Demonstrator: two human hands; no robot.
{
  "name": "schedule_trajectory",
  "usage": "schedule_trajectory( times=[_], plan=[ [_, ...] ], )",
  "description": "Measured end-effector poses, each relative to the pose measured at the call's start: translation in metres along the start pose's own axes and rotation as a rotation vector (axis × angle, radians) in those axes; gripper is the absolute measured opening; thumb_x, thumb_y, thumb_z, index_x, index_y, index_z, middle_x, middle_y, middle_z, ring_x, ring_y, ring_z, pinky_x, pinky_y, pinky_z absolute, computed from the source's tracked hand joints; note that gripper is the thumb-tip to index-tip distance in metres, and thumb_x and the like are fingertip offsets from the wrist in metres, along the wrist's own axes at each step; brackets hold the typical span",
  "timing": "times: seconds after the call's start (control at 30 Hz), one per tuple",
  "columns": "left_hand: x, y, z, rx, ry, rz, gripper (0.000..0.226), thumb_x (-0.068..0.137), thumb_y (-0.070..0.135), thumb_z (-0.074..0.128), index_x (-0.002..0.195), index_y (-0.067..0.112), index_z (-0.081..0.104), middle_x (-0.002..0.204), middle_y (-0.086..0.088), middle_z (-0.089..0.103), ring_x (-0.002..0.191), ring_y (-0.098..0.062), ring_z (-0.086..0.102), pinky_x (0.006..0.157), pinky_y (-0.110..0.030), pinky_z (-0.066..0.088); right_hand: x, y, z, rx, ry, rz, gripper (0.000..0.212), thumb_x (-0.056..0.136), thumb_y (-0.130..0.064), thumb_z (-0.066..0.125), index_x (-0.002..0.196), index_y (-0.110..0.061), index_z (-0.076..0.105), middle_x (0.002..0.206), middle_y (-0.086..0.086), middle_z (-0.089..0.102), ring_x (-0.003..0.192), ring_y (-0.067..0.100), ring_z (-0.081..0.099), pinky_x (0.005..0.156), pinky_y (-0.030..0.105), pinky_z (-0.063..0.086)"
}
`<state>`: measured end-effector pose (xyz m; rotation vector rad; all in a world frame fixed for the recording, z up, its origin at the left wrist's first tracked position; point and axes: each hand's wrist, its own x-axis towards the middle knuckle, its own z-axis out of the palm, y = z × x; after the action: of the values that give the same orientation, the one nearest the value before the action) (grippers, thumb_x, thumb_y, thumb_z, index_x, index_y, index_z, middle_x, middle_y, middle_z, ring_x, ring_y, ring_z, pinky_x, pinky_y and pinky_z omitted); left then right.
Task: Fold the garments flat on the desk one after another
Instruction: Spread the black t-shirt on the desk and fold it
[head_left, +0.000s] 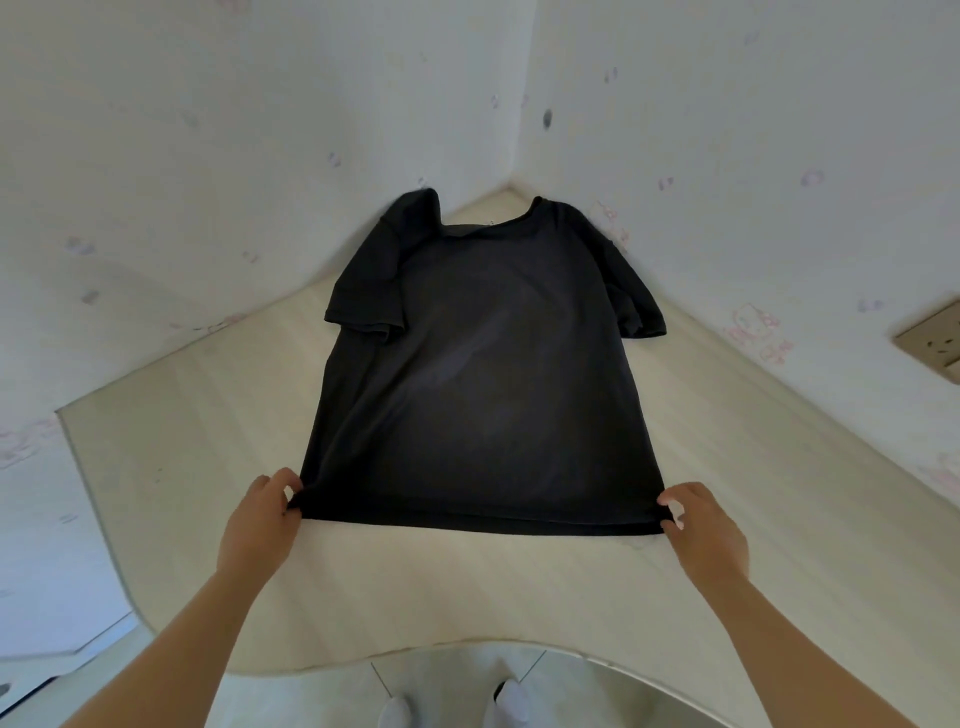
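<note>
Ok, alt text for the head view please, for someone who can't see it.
The left hand and right hand each pinch a bottom hem corner of a black T-shirt spread on a pale desk, collar toward the wall corner.

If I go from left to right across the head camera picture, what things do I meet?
left hand → shirt → right hand → socket
</note>
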<state>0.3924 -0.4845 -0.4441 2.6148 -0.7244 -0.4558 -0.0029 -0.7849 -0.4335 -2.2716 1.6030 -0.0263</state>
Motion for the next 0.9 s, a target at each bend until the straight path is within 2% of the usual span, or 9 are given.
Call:
schedule_trajectory(
  times=[0.13, 0.2, 0.3, 0.4, 0.5, 0.6, 0.7, 0.83, 0.9],
  plan=[
    [-0.001, 0.011, -0.012, 0.039, 0.106, 0.077, 0.020, 0.086, -0.001, 0.051, 0.083, 0.018, 0.047, 0.076, 0.002, 0.048, 0.057, -0.019, 0.049, 0.047, -0.030, 0.036, 0.003, 0.001, -0.009, 0.037, -0.011, 0.020, 0.008, 0.095, -0.020, 0.050, 0.092, -0.028, 0.051, 0.088, -0.003, 0.058, 0.068, 0.016, 0.056, 0.058, 0.030, 0.040],
    [0.001, 0.016, -0.020, 0.013, 0.193, 0.065, 0.017, 0.089, 0.000, 0.046, 0.089, 0.017, 0.043, 0.082, 0.002, 0.047, 0.056, -0.021, 0.048, 0.048, -0.032, 0.036, 0.005, -0.007, -0.016, 0.182, 0.144, 0.116, 0.006, 0.096, -0.017, 0.044, 0.096, -0.023, 0.042, 0.073, 0.005, 0.056, 0.062, 0.026, 0.054, 0.056, 0.034, 0.039],
    [-0.005, 0.013, -0.019, -0.070, 0.285, 0.008, 0.026, 0.090, -0.002, 0.042, 0.100, 0.022, 0.047, 0.092, -0.004, 0.044, 0.056, -0.025, 0.048, 0.052, -0.034, 0.039, 0.001, -0.005, -0.020, 0.333, 0.264, 0.252, 0.023, 0.093, -0.007, 0.036, 0.103, -0.027, 0.041, 0.074, 0.009, 0.058, 0.062, 0.031, 0.056, 0.051, 0.033, 0.040],
    [-0.009, 0.000, -0.005, -0.219, 0.213, -0.147, 0.027, 0.090, -0.004, 0.043, 0.084, 0.018, 0.056, 0.103, -0.008, 0.040, 0.062, -0.031, 0.053, 0.064, -0.042, 0.049, -0.005, 0.007, -0.019, 0.387, 0.097, 0.259, 0.035, 0.090, 0.002, 0.035, 0.088, -0.029, 0.052, 0.073, 0.013, 0.064, 0.059, 0.029, 0.061, 0.053, 0.035, 0.045],
    [-0.022, -0.014, 0.003, -0.348, 0.147, -0.169, 0.026, 0.091, -0.004, 0.041, 0.082, 0.011, 0.061, 0.108, -0.006, 0.039, 0.074, -0.031, 0.057, 0.078, -0.044, 0.051, -0.019, 0.017, -0.025, 0.447, 0.180, 0.177, 0.041, 0.087, 0.009, 0.034, 0.085, -0.026, 0.056, 0.072, 0.012, 0.063, 0.065, 0.029, 0.061, 0.056, 0.034, 0.042],
    [-0.043, -0.034, 0.009, -0.181, -0.051, -0.101, 0.024, 0.090, -0.004, 0.044, 0.084, 0.010, 0.063, 0.104, -0.008, 0.045, 0.080, -0.023, 0.051, 0.077, -0.032, 0.040, -0.028, 0.037, -0.020, 0.316, 0.049, 0.138, 0.047, 0.082, 0.017, 0.038, 0.077, -0.023, 0.062, 0.080, 0.010, 0.064, 0.072, 0.028, 0.061, 0.059, 0.032, 0.041],
    [-0.053, -0.046, 0.006, -0.015, -0.282, -0.032, 0.029, 0.090, 0.002, 0.051, 0.070, 0.020, 0.061, 0.093, -0.007, 0.049, 0.080, -0.019, 0.050, 0.073, -0.025, 0.035, -0.032, 0.061, -0.013, 0.158, -0.127, 0.109, 0.049, 0.078, 0.023, 0.041, 0.083, -0.017, 0.070, 0.099, 0.011, 0.065, 0.092, 0.032, 0.061, 0.079, 0.025, 0.038],
    [-0.049, -0.037, -0.014, 0.176, -0.632, 0.026, 0.030, 0.086, 0.014, 0.055, 0.057, 0.020, 0.052, 0.067, 0.004, 0.049, 0.071, -0.015, 0.047, 0.059, -0.015, 0.034, -0.025, 0.070, -0.031, -0.033, -0.458, 0.266, 0.043, 0.073, 0.019, 0.052, 0.079, -0.021, 0.068, 0.103, 0.012, 0.060, 0.072, 0.022, 0.058, 0.054, 0.014, 0.041],
    [-0.047, -0.030, -0.027, 0.228, -0.805, 0.010, 0.026, 0.079, 0.023, 0.059, 0.053, 0.029, 0.060, 0.067, 0.013, 0.059, 0.070, -0.008, 0.054, 0.063, -0.011, 0.039, -0.021, 0.069, -0.037, -0.074, -0.630, 0.349, 0.044, 0.057, 0.022, 0.069, 0.086, -0.011, 0.075, 0.119, 0.019, 0.057, 0.092, 0.033, 0.062, 0.067, 0.021, 0.052]
  ],
)
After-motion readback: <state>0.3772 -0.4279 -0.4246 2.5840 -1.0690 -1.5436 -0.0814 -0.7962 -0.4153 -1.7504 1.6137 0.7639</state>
